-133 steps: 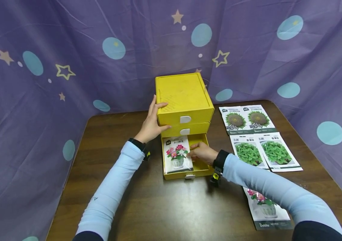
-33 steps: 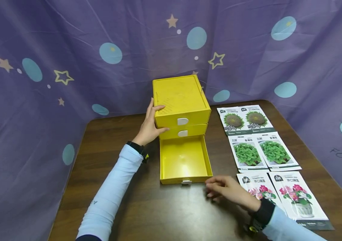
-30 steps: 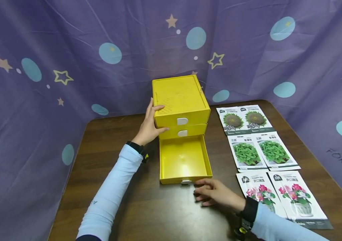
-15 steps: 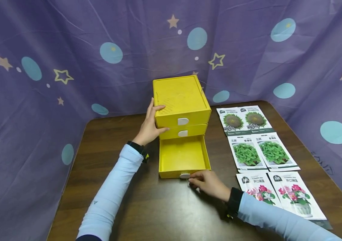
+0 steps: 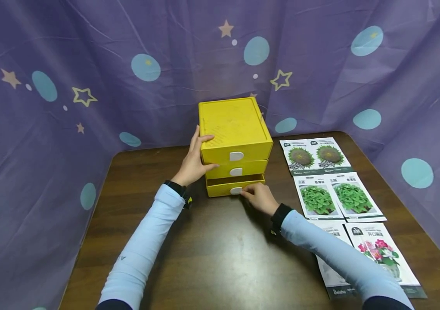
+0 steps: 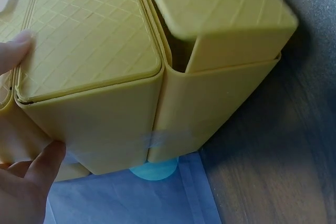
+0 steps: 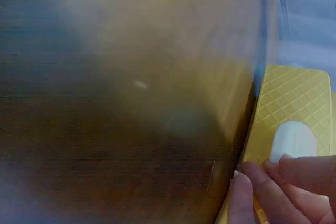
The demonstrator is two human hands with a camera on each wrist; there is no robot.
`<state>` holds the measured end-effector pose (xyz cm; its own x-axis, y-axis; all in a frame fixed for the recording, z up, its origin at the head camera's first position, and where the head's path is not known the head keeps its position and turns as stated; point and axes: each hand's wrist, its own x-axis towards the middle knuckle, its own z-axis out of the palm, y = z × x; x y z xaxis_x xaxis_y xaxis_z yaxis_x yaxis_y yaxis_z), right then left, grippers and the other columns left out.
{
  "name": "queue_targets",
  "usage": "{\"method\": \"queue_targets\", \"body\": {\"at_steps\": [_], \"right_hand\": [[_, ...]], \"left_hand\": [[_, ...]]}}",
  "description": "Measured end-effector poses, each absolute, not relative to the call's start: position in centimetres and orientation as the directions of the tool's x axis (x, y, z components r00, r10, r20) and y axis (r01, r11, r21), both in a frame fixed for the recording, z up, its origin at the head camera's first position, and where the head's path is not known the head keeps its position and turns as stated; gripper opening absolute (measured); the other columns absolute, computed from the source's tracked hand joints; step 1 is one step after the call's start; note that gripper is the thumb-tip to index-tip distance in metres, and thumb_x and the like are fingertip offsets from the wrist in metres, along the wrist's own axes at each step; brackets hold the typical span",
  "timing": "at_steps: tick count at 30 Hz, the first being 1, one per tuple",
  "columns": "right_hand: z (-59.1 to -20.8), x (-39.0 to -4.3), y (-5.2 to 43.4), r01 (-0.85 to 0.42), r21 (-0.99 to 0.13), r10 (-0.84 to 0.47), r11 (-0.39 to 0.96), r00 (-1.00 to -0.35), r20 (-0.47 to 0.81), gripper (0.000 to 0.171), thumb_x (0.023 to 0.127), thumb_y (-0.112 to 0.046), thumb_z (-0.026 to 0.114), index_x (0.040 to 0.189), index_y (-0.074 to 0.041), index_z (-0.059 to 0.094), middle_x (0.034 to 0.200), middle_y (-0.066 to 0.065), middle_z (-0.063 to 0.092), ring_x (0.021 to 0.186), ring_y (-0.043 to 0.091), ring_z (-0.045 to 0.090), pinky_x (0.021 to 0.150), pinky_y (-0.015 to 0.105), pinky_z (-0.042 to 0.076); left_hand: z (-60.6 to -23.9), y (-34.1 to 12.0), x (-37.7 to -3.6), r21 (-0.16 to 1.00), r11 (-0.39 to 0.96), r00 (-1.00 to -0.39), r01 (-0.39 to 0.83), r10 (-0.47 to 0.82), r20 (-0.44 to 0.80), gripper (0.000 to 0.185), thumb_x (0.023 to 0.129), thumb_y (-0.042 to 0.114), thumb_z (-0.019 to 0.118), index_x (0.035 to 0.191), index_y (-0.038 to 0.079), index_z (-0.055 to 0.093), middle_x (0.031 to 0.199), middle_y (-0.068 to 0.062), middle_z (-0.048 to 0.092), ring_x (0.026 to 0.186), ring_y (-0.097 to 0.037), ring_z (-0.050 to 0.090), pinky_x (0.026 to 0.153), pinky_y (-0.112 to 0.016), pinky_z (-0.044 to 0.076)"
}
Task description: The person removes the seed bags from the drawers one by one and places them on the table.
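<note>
Purple fabric backdrop (image 5: 49, 142) printed with pale blue dots and outlined stars encloses the left, far and right sides of the dark brown wooden table (image 5: 220, 258); its near half, between the two light blue sleeves, is bare wood.

Left hand (image 5: 193, 160): fingers laid nearly straight along the left wall of the yellow plastic three-drawer box (image 5: 232, 129), thumb hooked over the top edge. The left wrist view shows the thumb tip (image 6: 18, 45) on the box's grid-patterned lid and a finger (image 6: 44, 163) against the side wall. Box sits at table centre, toward the far edge, close to the backdrop.

Bottom drawer (image 5: 225, 187): only a thin slot shows above its front panel, so it is almost flush with the two drawers above. Each drawer front has a white oval pull tab (image 5: 236, 190).

Right hand (image 5: 259, 199): fingertips curled, pinching the bottom tab. The right wrist view, heavily blurred, shows fingertips (image 7: 294, 169) touching the white tab on the yellow front.

Right of the box, flat on the table: six white seed packets in pairs. Far pair sunflower heads (image 5: 316, 154), middle pair green leaves (image 5: 334, 197), near pair pink flowers in a pot (image 5: 375, 254), partly under the right sleeve. Chinese print too small to read; the near left packet's bottom strip shows a brand word beginning "Beish". Packets run close to the right table edge.
</note>
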<state>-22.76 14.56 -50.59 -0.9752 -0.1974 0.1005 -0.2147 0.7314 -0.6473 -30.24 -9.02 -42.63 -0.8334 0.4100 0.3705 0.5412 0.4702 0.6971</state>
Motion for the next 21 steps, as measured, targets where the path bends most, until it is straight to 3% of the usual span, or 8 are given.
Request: {"method": "queue_targets", "body": {"at_steps": [6,13,18,21], "right_hand": [[-51.3,-24.6,13.9,-0.144,-0.669,-0.118,0.730,-0.989,0.083,0.017,0.090,-0.018,0.062,0.090,-0.004,0.072,0.087,0.007,0.069,0.080,0.022,0.062,0.073,0.039,0.049],[-50.8,-24.5,13.3,-0.098,-0.668,-0.126,0.738,-0.992,0.006,0.021,0.093,-0.017,0.056,0.084,-0.001,0.067,0.072,0.006,0.062,0.065,0.020,0.056,0.061,0.035,0.045],[-48.8,-23.1,12.4,-0.142,-0.501,-0.228,0.854,-0.967,-0.114,0.025,0.093,-0.023,0.056,0.078,-0.004,0.061,0.066,0.007,0.056,0.058,0.020,0.053,0.053,0.035,0.043],[-46.0,-21.5,11.4,-0.222,-0.425,-0.288,0.877,-0.953,-0.097,0.024,0.094,-0.026,0.056,0.078,-0.007,0.060,0.062,0.003,0.052,0.054,0.016,0.050,0.049,0.033,0.041]], "left_hand": [[-42.6,-8.9,-30.1,0.700,0.471,-0.837,0.536,0.400,0.372,0.082,0.074,0.018,0.079,0.138,0.030,0.028,0.152,0.011,-0.018,0.139,-0.027,0.011,0.086,-0.048,0.046],[-42.5,-8.7,-30.2,0.689,0.465,-0.825,0.556,0.406,0.393,0.081,0.075,0.016,0.078,0.138,0.028,0.029,0.154,-0.001,-0.014,0.139,-0.028,0.011,0.086,-0.048,0.046],[-42.6,-8.6,-30.0,0.700,0.459,-0.826,0.547,0.433,0.361,0.079,0.076,0.019,0.077,0.139,0.029,0.029,0.153,0.006,-0.017,0.140,-0.026,0.007,0.095,-0.049,0.040],[-42.5,-8.9,-29.9,0.730,0.431,-0.827,0.530,0.453,0.333,0.075,0.078,0.027,0.075,0.138,0.032,0.031,0.152,0.008,-0.017,0.140,-0.024,0.005,0.099,-0.051,0.035]]}}
